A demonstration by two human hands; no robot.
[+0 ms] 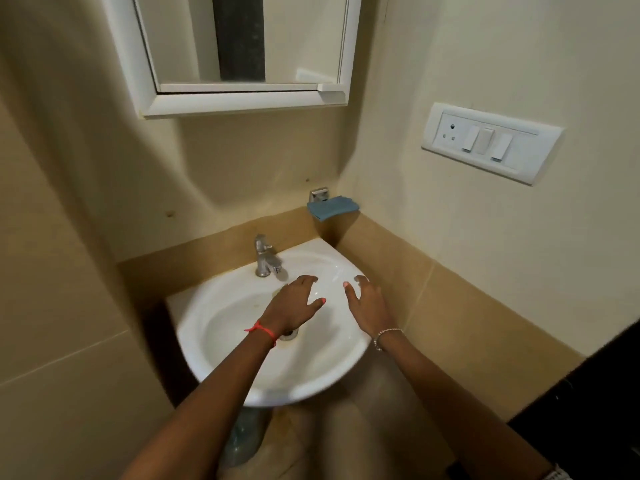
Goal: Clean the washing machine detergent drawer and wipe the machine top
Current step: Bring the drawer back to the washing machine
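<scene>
Below the mirrored cabinet (242, 103), a white sink (194, 327) is fixed into the tiled corner, and a steel tap (265, 258) is set on its back rim. Just right of the tap, the left hand (294, 304) is held over the basin, fingers spread and loosely bent, nothing gripped; a red thread (265, 332) is tied round its wrist. Beside it, not touching, the right hand (369, 304) is held over the sink's right rim, fingers likewise parted and empty. Behind them, a folded blue cloth (332, 207) is laid on a small wall holder in the corner. Farther right, a white switch panel (491, 142) is mounted on the wall.
</scene>
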